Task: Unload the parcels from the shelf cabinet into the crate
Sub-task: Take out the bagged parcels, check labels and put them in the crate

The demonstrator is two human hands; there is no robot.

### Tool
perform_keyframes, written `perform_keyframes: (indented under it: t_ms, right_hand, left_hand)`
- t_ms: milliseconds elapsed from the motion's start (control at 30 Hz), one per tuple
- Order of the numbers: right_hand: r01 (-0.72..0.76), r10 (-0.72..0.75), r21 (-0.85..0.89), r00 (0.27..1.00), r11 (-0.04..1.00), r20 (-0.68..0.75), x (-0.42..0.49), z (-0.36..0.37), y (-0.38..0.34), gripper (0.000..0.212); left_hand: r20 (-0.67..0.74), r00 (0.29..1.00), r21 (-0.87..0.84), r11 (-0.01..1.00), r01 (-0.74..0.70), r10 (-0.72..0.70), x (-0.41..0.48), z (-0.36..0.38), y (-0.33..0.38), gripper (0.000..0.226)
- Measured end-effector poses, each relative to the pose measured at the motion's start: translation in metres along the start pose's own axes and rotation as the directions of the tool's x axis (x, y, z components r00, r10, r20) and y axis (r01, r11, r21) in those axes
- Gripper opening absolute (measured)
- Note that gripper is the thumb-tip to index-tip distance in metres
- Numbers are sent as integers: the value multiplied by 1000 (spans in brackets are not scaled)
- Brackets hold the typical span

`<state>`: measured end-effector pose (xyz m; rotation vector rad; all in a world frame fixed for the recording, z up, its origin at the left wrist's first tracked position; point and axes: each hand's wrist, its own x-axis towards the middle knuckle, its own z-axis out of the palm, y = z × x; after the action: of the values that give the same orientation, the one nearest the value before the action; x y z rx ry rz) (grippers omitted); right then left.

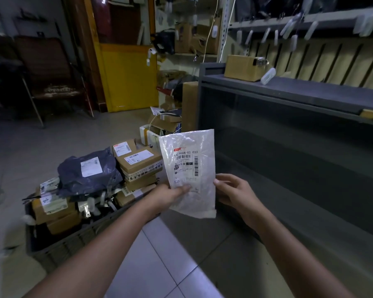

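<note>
A flat white plastic mailer [190, 168] with a barcode label stands upright in the air in front of the grey shelf cabinet [288, 97]. My left hand [170, 195] pinches its lower left edge, thumb on the front. My right hand [233, 192] holds its lower right edge with curled fingers. To the left on the floor sits the dark crate [59, 246], piled with cardboard boxes [138, 162] and a dark blue poly bag [89, 175]. One cardboard box [242, 67] rests on the cabinet's top.
The cabinet's lower shelf [299, 168] is dark with nothing visible on it. More boxes [159, 123] lie on the floor behind the crate. A yellow door [127, 76] and a chair [50, 82] stand at the back. Upper racks carry hanging tags [293, 41].
</note>
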<state>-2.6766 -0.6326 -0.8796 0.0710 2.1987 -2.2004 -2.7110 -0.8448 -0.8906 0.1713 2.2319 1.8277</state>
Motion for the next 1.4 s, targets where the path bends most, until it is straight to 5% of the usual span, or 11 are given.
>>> perform_keyframes:
  t_ms: [233,600,867,1100,1400]
  right_hand:
    - [75,-75,22,997,997,-15,6,18,9,19]
    - [127,-122,51,989,991,-88,26,48,17,10]
    - [125,-119,90,991,988,-64,41,80,24,8]
    - [114,-114,-46,993,992,11,61,119,26,7]
    - [89,-64,-171,987,981,147,118,212,3,19]
  left_hand:
    - [29,999,-51,999,16,-15,-1,-2,1,29]
    - [-211,977,-10,1000,-25,23,8,-23,-2,12]
    - [-279,957,-108,993,46,-75,6,-61,-19,53]
    - [-192,981,74,996,56,-41,4,-111,-30,16]
    - [-351,931,176,968,176,-106,4,-206,-29,13]
